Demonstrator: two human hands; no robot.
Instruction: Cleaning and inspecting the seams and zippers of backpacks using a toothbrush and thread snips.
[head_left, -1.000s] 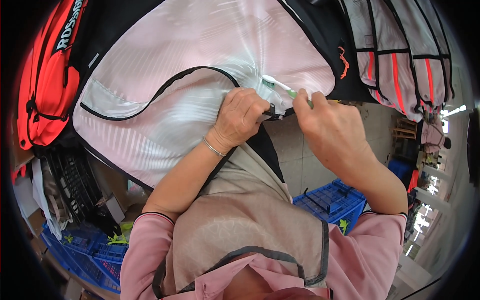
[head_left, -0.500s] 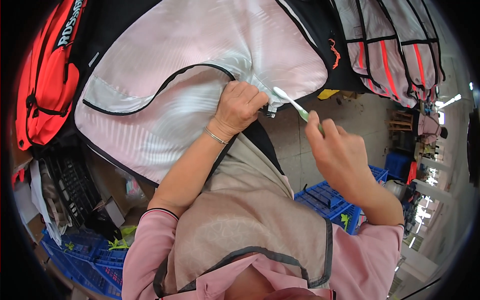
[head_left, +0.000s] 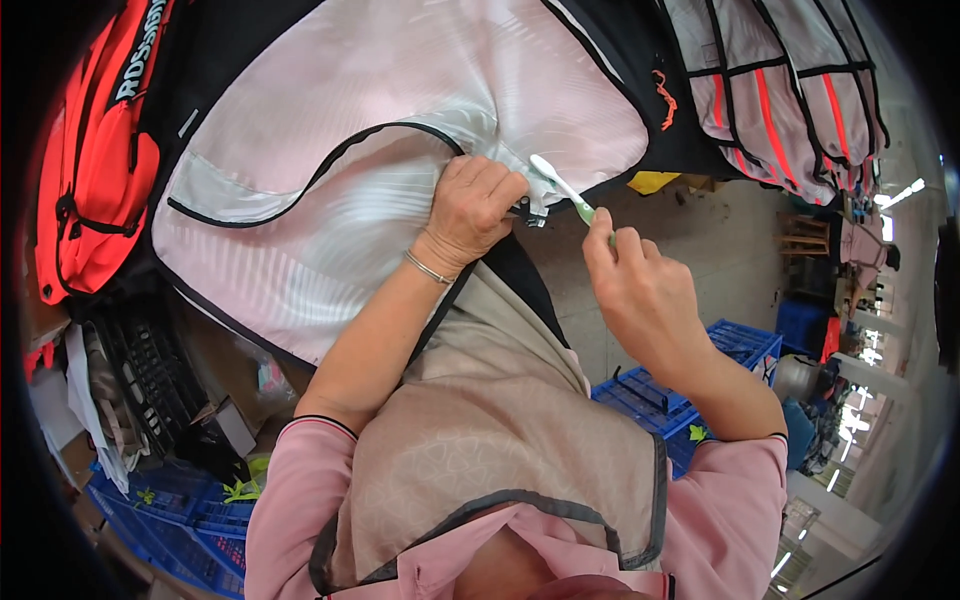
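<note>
Centre top of the frame, a pale pink garment panel (head_left: 400,130) with black piping hangs spread out, and the action sits at its lower edge, where the fabric bunches into a fold around a small dark buckle or clip (head_left: 527,211). The left hand (head_left: 478,205) is clamped on that bunched fabric, fingers curled closed and knuckles up, pinning the spot taut; a thin bracelet (head_left: 430,268) rings the wrist, and the forearm climbs to it from the lower middle of the picture. Just right of it, the right hand (head_left: 640,290) pinches the green handle of a toothbrush (head_left: 563,190), fingers closed around it low down, the white head angled up and left so that it lies at the fabric just beside the left hand's fingertips. By the look of it this is the spot-scrubbing step: one hand holds, the other brushes. The next move would call for short strokes of the head across the pinned patch while the left grip keeps the cloth from sliding. Whether the bristles touch the cloth right now I cannot tell. Further out, an orange-red backpack (head_left: 95,170) hangs at the upper left, more grey vests with orange stripes (head_left: 790,90) at the upper right, and blue plastic crates (head_left: 690,400) sit on the floor at the lower right.
</note>
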